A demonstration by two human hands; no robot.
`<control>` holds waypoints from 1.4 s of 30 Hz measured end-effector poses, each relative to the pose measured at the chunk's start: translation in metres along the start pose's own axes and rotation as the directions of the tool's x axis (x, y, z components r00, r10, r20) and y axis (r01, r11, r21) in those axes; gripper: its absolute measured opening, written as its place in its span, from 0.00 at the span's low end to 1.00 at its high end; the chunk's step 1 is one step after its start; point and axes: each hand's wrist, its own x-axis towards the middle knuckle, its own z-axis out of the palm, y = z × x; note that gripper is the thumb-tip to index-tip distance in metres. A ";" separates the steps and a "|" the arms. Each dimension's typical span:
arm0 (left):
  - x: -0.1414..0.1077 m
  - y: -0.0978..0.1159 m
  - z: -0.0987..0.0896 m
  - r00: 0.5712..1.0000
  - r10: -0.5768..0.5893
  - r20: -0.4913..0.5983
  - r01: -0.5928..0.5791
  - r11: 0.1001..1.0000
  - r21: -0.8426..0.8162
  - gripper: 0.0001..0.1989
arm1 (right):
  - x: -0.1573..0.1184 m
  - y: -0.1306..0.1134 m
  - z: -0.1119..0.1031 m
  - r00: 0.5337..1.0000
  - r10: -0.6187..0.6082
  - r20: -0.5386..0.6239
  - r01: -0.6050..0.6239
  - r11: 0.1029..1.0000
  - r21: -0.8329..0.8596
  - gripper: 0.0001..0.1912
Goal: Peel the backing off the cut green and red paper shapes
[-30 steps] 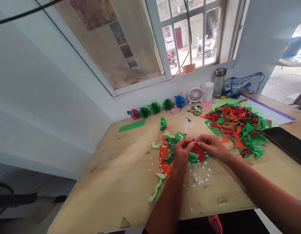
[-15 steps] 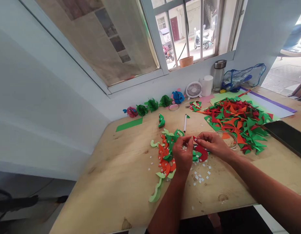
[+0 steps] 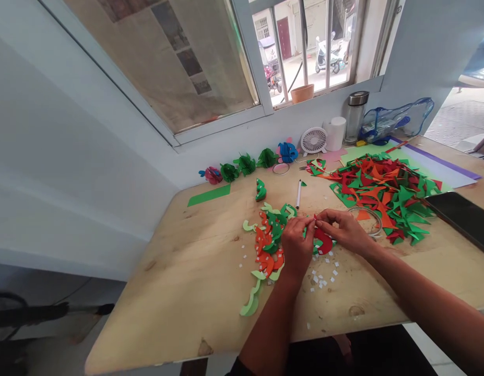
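My left hand (image 3: 298, 241) and my right hand (image 3: 341, 230) meet over the table, thumbs and fingertips pinched together on the tip of a red paper piece. Just below, between the hands, shows a curved red paper cut-out (image 3: 325, 244); whether it joins the pinched tip is hidden by the fingers. Left of my left hand lies a heap of wavy green paper cut-outs (image 3: 276, 230) and orange paper cut-outs (image 3: 265, 250), many dotted with small white squares. Loose white squares (image 3: 322, 283) are scattered below my hands.
Behind my right hand lie a roll of tape (image 3: 377, 222) and a big pile of paper scraps (image 3: 382, 188). A phone (image 3: 463, 216) is at the right. A marker (image 3: 298, 194), small fan (image 3: 314, 141), glass bottle (image 3: 355, 117) and folded paper flowers (image 3: 246, 164) stand farther back.
My left fingertips have moved up and right to close on the red tip beside my right fingers. The white square seen on that tip before is now covered. The view has shifted slightly.
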 end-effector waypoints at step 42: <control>0.009 0.003 -0.007 0.827 -0.468 0.313 0.561 0.723 -0.402 0.14 | 0.003 -0.009 -0.017 0.969 0.189 -0.159 -0.117 0.918 0.378 0.14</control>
